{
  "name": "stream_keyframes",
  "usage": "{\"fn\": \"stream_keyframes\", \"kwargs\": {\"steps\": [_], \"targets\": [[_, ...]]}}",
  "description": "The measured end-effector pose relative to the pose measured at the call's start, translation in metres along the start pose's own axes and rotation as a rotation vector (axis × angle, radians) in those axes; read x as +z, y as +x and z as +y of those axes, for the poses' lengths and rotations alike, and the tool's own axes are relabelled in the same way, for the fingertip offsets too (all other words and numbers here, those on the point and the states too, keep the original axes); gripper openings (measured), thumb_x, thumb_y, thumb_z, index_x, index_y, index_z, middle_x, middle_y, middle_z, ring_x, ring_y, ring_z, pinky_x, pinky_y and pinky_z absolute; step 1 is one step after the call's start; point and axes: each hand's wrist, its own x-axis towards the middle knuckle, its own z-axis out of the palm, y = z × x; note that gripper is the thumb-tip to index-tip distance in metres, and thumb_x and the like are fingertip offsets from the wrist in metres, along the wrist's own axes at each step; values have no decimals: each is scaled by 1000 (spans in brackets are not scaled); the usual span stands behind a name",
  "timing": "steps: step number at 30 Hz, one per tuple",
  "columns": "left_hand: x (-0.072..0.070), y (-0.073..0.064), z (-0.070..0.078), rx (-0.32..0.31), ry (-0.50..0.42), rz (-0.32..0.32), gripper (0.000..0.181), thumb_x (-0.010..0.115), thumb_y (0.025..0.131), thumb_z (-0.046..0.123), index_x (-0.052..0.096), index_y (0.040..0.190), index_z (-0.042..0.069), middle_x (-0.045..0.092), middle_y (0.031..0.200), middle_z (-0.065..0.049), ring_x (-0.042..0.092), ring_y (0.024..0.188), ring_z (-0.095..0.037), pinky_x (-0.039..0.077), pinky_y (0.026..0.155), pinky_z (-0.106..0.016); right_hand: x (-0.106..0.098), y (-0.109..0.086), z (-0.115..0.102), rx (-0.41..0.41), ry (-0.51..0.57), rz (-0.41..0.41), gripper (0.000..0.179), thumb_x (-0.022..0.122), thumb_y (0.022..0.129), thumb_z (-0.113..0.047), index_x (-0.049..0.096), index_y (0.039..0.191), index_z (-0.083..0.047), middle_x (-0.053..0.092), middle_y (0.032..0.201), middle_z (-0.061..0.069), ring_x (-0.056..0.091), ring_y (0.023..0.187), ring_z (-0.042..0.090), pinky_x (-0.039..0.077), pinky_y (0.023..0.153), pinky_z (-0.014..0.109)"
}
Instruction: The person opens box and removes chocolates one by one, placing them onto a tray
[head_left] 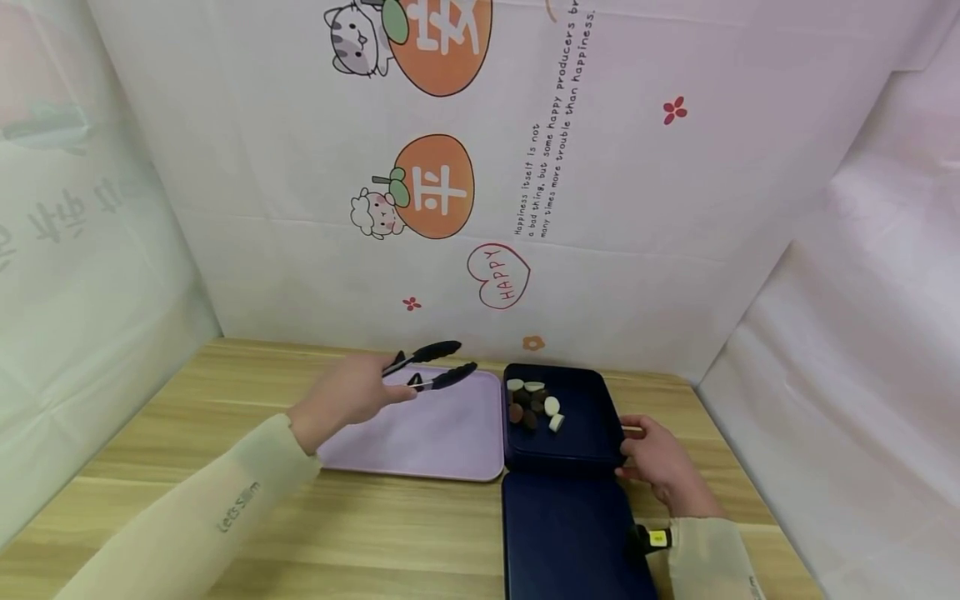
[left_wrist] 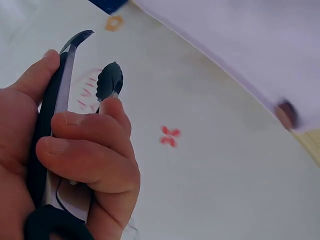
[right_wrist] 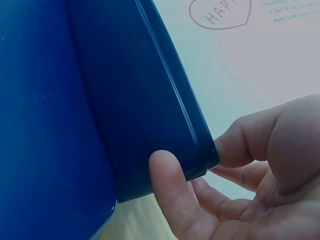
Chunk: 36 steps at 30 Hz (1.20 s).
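Observation:
My left hand point(head_left: 347, 390) holds a pair of tongs point(head_left: 453, 377) with black scalloped tips, over the lilac tray point(head_left: 442, 442). In the left wrist view, the fingers point(left_wrist: 95, 165) wrap round the metal arms, and the tips point(left_wrist: 111, 81) stand apart with nothing between them. A small brown round piece point(left_wrist: 286, 115) lies near the tray's edge. My right hand point(head_left: 660, 458) grips the near right corner of a navy box point(head_left: 588, 417), thumb and fingers on its wall point(right_wrist: 145, 100). Several small brown and white pieces point(head_left: 551, 406), like chocolates, lie in the box's left half.
A navy lid point(head_left: 570, 533) lies on the wooden table point(head_left: 390, 533) in front of the box. White printed cloth point(head_left: 615, 283) rises behind the table and along both sides. The tray stands right beside the box's left wall.

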Motion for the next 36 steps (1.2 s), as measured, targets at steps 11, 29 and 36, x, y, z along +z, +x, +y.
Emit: {"fn": "stream_keyframes", "kwargs": {"steps": [11, 29, 36], "targets": [[27, 12, 61, 98, -26, -32, 71, 70, 89, 55, 52, 147, 17, 59, 137, -8, 60, 115, -29, 49, 93, -46, 0, 0, -1, 7, 1, 1, 52, 40, 100, 2, 30, 151, 3, 29, 147, 32, 48, 116, 43, 56, 74, 45], [60, 15, 126, 88, 65, -161, 48, 70, 88, 55, 59, 63, 16, 47, 55, 4, 47, 49, -12, 41, 49, -29, 0, 1, 0, -7, -9, 10, 51, 40, 100, 1, 31, 150, 4, 31, 147, 33, 52, 112, 42, 56, 71, 45], [67, 18, 138, 93, 127, -176, 53, 67, 90, 57, 59, 57, 16, 50, 57, 3, 48, 49, -13, 42, 46, -29, -1, 2, 0, -8, 6, 4, 51, 39, 100, 2, 30, 150, 5, 30, 147, 34, 51, 112, 43, 56, 72, 45]]}}
